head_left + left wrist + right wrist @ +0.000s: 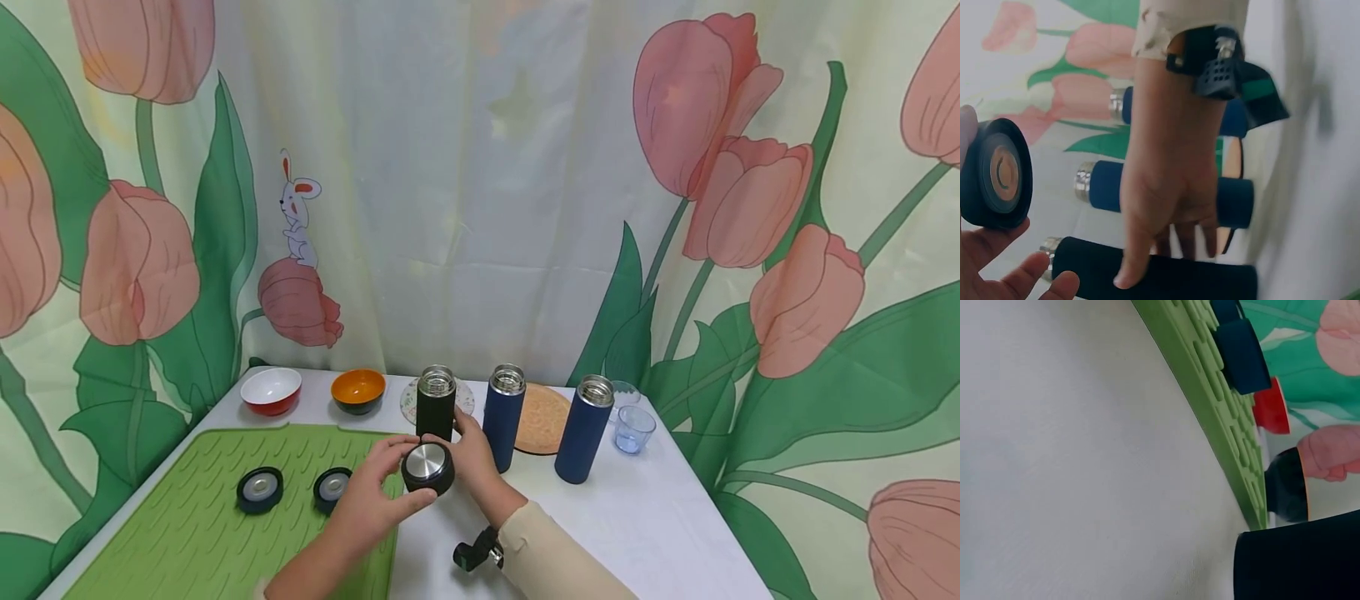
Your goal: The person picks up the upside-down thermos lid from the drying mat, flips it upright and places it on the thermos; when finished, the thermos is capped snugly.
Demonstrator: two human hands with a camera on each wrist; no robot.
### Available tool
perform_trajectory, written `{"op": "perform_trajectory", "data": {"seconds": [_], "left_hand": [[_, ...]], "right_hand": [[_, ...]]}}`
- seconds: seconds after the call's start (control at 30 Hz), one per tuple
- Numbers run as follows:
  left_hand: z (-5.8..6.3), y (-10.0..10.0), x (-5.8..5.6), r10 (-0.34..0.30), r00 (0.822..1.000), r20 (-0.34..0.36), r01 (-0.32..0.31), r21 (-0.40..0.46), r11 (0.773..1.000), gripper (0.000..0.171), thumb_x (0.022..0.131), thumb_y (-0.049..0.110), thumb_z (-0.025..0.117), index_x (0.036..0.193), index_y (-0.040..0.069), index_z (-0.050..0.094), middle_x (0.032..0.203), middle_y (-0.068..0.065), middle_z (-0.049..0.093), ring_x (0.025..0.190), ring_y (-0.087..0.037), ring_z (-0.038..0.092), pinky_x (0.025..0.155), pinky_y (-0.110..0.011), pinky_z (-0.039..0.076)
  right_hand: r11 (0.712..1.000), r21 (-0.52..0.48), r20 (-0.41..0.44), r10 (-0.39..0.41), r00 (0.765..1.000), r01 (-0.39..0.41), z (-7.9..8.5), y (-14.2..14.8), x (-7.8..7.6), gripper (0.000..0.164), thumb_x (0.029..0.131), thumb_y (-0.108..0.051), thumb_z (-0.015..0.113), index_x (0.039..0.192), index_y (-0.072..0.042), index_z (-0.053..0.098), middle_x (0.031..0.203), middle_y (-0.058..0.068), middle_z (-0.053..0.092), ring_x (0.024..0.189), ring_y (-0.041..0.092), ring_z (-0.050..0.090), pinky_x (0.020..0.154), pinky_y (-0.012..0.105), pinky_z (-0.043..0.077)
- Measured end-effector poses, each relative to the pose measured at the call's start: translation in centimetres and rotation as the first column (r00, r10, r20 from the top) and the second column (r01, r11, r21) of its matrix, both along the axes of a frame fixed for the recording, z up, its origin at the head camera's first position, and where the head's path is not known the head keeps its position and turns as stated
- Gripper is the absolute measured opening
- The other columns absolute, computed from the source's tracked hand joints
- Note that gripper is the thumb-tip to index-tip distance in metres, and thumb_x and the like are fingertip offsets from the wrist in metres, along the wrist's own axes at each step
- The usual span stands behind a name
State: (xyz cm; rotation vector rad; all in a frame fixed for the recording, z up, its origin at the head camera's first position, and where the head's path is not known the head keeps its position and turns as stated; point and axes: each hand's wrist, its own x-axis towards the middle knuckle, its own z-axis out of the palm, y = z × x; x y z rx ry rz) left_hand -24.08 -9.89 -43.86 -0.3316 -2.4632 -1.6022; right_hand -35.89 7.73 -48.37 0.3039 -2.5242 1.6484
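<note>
In the head view my left hand point(369, 493) pinches a black bottle lid point(427, 468) with a steel top, held in front of the black thermos bottle point(435, 415). The left wrist view shows the lid's underside point(1005, 175), between thumb and fingers. My right hand point(474, 457) holds the black bottle, which stands upright without a lid. Seen from the left wrist, the right thumb lies along the near side of that bottle and the other fingers pass behind it. The right wrist view shows part of the black bottle point(1304, 562) but no hand.
Two blue thermos bottles point(504, 421) point(583, 433) stand uncapped to the right, near a round wooden board point(543, 421) and a glass cup point(634, 430). Two lids point(259, 490) point(330, 490) lie on a green mat point(187, 533). Behind are a red-and-white bowl point(272, 392) and an orange bowl point(358, 390).
</note>
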Motion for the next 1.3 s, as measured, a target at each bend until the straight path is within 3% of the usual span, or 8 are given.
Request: {"op": "perform_trajectory", "data": {"seconds": [0.1, 0.27, 0.47, 0.63, 0.77, 1.0, 1.3], "left_hand": [[1.1, -0.4, -1.5, 0.019, 0.998, -0.059, -0.018, 0.025, 1.0, 0.063, 0.081, 0.038, 0.093, 0.136, 0.018, 0.07, 0.145, -0.004, 0.059, 0.13, -0.026, 0.06, 0.107, -0.055, 0.053], [3.2, -1.0, -4.6, 0.075, 0.992, -0.104, -0.065, 0.096, 0.993, 0.06, 0.087, 0.031, 0.09, 0.137, 0.011, 0.064, 0.144, -0.013, 0.059, 0.125, -0.036, 0.065, 0.106, -0.058, 0.055], [5.2, -0.6, -8.8, 0.108, 0.991, -0.081, -0.103, 0.061, 0.993, 0.067, 0.088, 0.042, 0.087, 0.142, 0.013, 0.061, 0.151, -0.014, 0.053, 0.132, -0.041, 0.063, 0.104, -0.057, 0.057], [5.4, 0.3, -11.5, 0.076, 0.996, -0.054, -0.073, 0.05, 0.996, 0.067, 0.088, 0.047, 0.086, 0.141, 0.013, 0.061, 0.154, -0.015, 0.053, 0.126, -0.039, 0.067, 0.097, -0.054, 0.061], [4.8, 0.7, -12.5, 0.037, 0.999, -0.038, -0.035, 0.051, 0.998, 0.067, 0.088, 0.045, 0.086, 0.141, 0.011, 0.061, 0.149, -0.016, 0.058, 0.12, -0.037, 0.07, 0.097, -0.054, 0.061], [3.7, 0.3, -13.3, 0.008, 1.0, 0.017, -0.009, 0.067, 0.998, 0.066, 0.089, 0.044, 0.086, 0.142, 0.013, 0.061, 0.15, -0.017, 0.059, 0.131, -0.041, 0.065, 0.104, -0.057, 0.057], [4.3, -0.4, -13.9, -0.059, 0.998, 0.03, 0.061, -0.07, 0.996, 0.069, 0.088, 0.047, 0.085, 0.145, 0.016, 0.061, 0.141, -0.013, 0.067, 0.124, -0.038, 0.066, 0.096, -0.055, 0.06]], "right_hand": [[1.0, -0.017, -0.019, -0.019, 1.0, 0.019, 0.0, -0.3, -0.6, 0.072, 0.087, -0.034, 0.087, 0.151, -0.013, 0.06, 0.149, 0.018, 0.061, 0.143, 0.042, 0.055, 0.117, 0.065, 0.043], [0.998, 0.016, -0.015, -0.055, 0.998, 0.055, -0.4, -0.4, -1.0, 0.058, 0.087, -0.038, 0.087, 0.139, -0.017, 0.07, 0.144, 0.014, 0.065, 0.139, 0.038, 0.058, 0.115, 0.062, 0.045], [0.999, -0.003, -0.034, -0.041, 0.999, 0.041, -0.3, -0.1, -0.8, 0.06, 0.088, -0.041, 0.087, 0.141, -0.019, 0.069, 0.147, 0.012, 0.065, 0.145, 0.035, 0.054, 0.12, 0.06, 0.042], [0.999, 0.027, -0.017, -0.039, 0.999, 0.04, -0.2, -0.1, -0.6, 0.065, 0.089, -0.043, 0.086, 0.145, -0.018, 0.066, 0.151, 0.012, 0.063, 0.148, 0.036, 0.051, 0.12, 0.06, 0.042], [0.997, 0.046, -0.005, -0.055, 0.998, 0.055, -0.3, -0.2, -0.5, 0.065, 0.088, -0.043, 0.087, 0.144, -0.018, 0.067, 0.15, 0.013, 0.064, 0.147, 0.037, 0.053, 0.119, 0.06, 0.043], [0.997, 0.048, -0.006, -0.068, 0.998, 0.068, -0.3, -0.4, -0.4, 0.066, 0.086, -0.043, 0.088, 0.144, -0.018, 0.068, 0.147, 0.013, 0.066, 0.144, 0.036, 0.057, 0.117, 0.059, 0.046], [0.999, 0.029, 0.0, -0.026, 1.0, 0.026, -0.3, -0.1, -0.4, 0.059, 0.088, -0.041, 0.087, 0.141, -0.022, 0.07, 0.141, 0.01, 0.071, 0.139, 0.033, 0.061, 0.114, 0.059, 0.048]]}}
